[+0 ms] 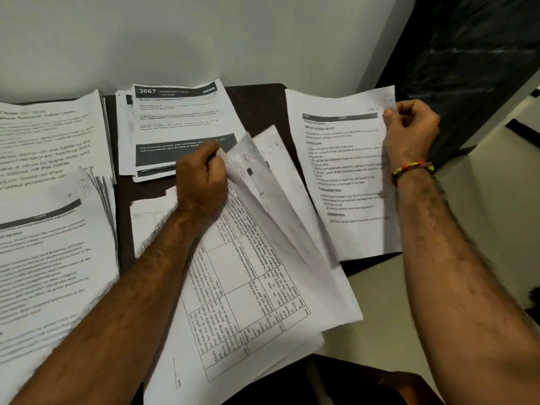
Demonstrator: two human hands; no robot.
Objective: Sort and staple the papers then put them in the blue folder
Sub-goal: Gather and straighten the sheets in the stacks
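Head view, left to right. Far left: thick stack of printed pages (49, 200) on the dark table (257, 95), large blurred text, a dark band across the middle, edges fanned on its right side. Next to it, at the back by the wall: smaller stack (175, 127) with a dark header reading "3667" and a dark block lower down, sheets slightly offset.

Left hand (201, 179) sits at centre, fingers curled into a fist-like grip on the upper corner of several lifted sheets (263, 176); it pinches them up off the pile below. Exact fingertip contact is hidden by the knuckles. Lifted sheets fan out to the right, some with faint handwriting near the top. Under them lies a page with a printed table (242, 287), rotated sideways, on top of more loose white sheets that overhang the near table edge.

Right of that: single page (347, 171) with headings and bullet text, lying tilted on the table's right part. Right hand (409, 127) holds its top right corner, thumb and forefinger pinching the paper edge, remaining fingers curled in. Wrist carries a red, yellow and black bead bracelet (412, 169).

Far right: black marbled panel (467, 68) and pale floor (496, 200) (off the table). Stapler and blue folder are out of view.
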